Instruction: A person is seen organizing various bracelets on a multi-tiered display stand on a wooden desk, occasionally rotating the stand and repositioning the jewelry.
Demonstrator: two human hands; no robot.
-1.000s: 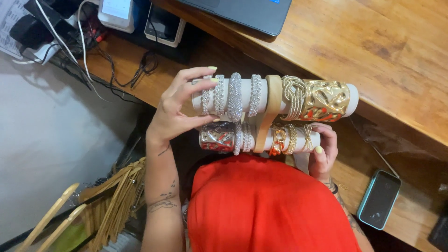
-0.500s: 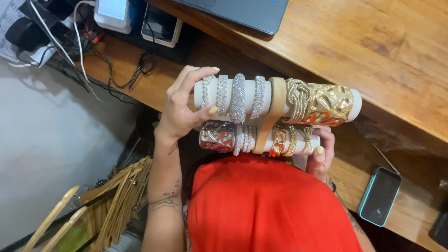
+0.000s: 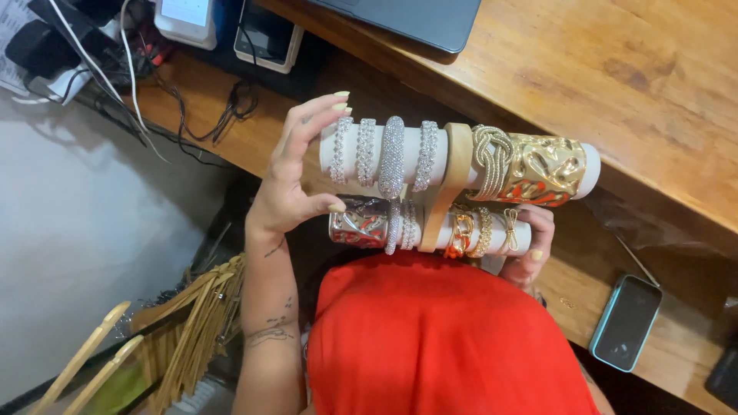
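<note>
A two-tier bracelet display stand [image 3: 444, 188] is held up in front of the person, above the lap and just short of the wooden worktop [image 3: 653, 84]. Its two white padded rolls lie crosswise, joined by a pale wooden upright between them. The upper roll carries four sparkling silver bangles [image 3: 390, 154] on its left half and, right of the upright, a knotted gold bracelet [image 3: 492, 157] touching a wide hammered gold cuff [image 3: 547, 167]. The lower roll carries a broad silver cuff [image 3: 357, 223] at its left end, thin crystal bands just beside it, then gold chain and bow bracelets [image 3: 480, 230] past the upright.

The left hand [image 3: 296, 180] is spread around the left ends of both rolls: fingertips rest on the end of the upper roll, and the thumb presses against the silver cuff below. The right hand [image 3: 529, 250] curls under the right end of the lower roll, fingers closed on it from beneath.

A red garment [image 3: 438, 338] fills the lower middle. On the worktop lie a dark laptop [image 3: 415, 19] at the top edge and a phone in a teal case [image 3: 626, 323] at the lower right. To the upper left sit tangled cables [image 3: 115, 69] and a small white device [image 3: 184, 15]; wooden hangers [image 3: 154, 338] lie at the lower left.
</note>
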